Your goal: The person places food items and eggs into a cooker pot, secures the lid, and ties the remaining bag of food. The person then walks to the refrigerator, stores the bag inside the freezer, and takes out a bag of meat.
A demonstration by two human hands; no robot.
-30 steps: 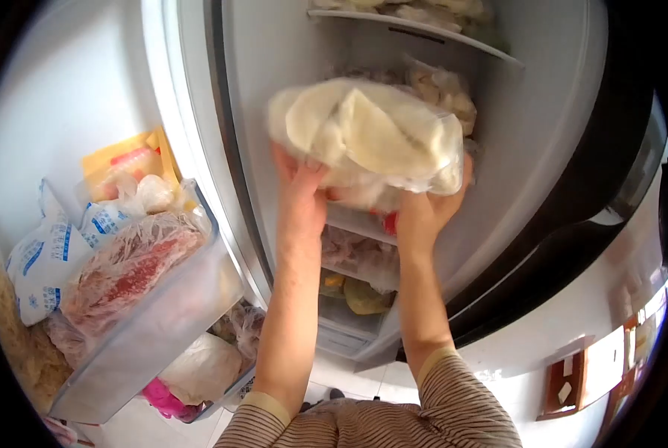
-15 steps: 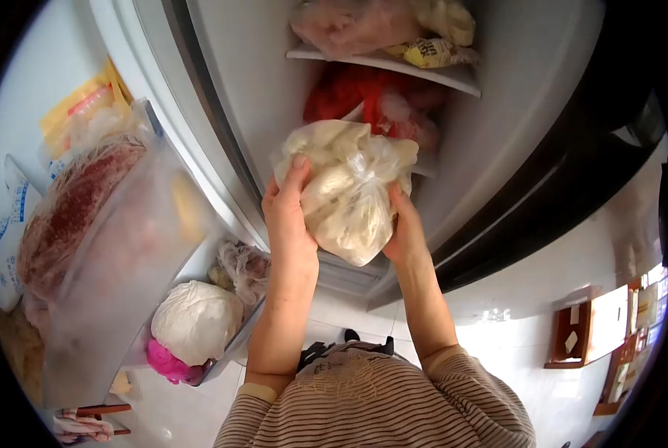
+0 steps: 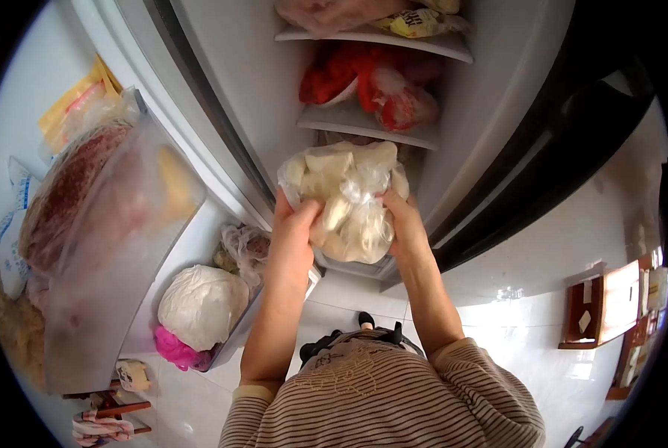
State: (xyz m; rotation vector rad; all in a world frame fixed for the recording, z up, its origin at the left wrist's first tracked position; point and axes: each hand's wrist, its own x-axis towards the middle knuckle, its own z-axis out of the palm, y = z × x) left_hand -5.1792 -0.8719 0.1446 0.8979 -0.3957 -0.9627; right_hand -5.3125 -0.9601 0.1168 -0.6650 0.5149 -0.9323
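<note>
Both hands grip a knotted clear plastic bag (image 3: pixel 352 198) full of pale, chunky pieces, whose exact kind I cannot make out. My left hand (image 3: pixel 293 228) clasps its left side, thumb on top. My right hand (image 3: pixel 403 220) holds the right side, its thumb near the knot. The bag is in front of the open freezer compartment, just below a shelf (image 3: pixel 378 128) that carries red plastic bags (image 3: pixel 375 86). On the shelf above (image 3: pixel 371 41) lie a bag of pinkish frozen food (image 3: pixel 337 13) and a yellow printed packet (image 3: pixel 423 22).
At left, the open door holds a translucent bin (image 3: pixel 117 261) with wrapped dark red meat (image 3: pixel 76 194). Below it are a white bag (image 3: pixel 203 306) and a pink bag (image 3: pixel 177 349). A black door (image 3: pixel 535 172) stands at right, with wooden furniture (image 3: pixel 603 306) beyond.
The bag has come down relative to the shelves, uncovering the red bags and their shelf. Its top now tips more toward me, and both hands still hold it.
</note>
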